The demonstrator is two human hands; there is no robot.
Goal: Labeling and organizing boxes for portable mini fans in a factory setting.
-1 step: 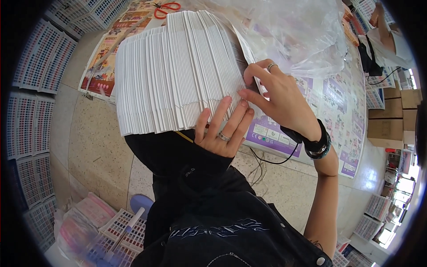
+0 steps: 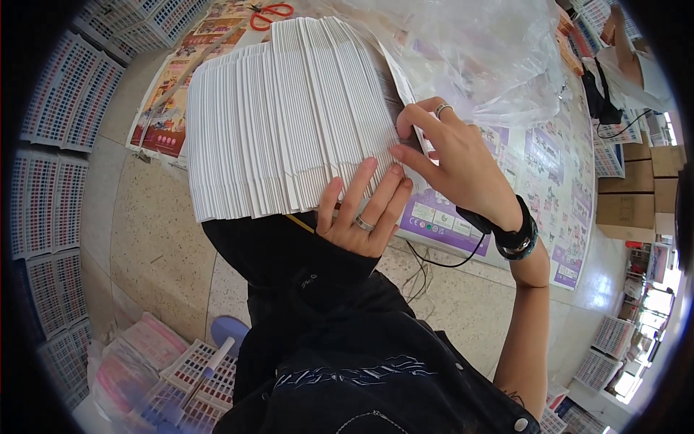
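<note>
A thick row of folded white paper sheets (image 2: pixel 282 123) stands on edge, packed side by side, with its near end over my black-sleeved left arm. My left hand (image 2: pixel 365 213) lies against the near right corner, its ringed fingers stretched and spread on the paper edges. At the right end, my right hand (image 2: pixel 455 155) curls its thumb and index finger around the edge of the last folded sheets (image 2: pixel 394 72). Its other fingers are partly hidden behind the hand. A black band and a beaded bracelet circle the right wrist.
The table (image 2: pixel 535 181) is covered with printed sheets. Clear plastic film (image 2: pixel 491 58) lies crumpled behind the stack, near red-handled scissors (image 2: pixel 271 16). White trays of small coloured pieces (image 2: pixel 47 202) are piled at left. Cardboard boxes (image 2: pixel 627 210) stand at right; another person's arm (image 2: pixel 627 54) shows at far right.
</note>
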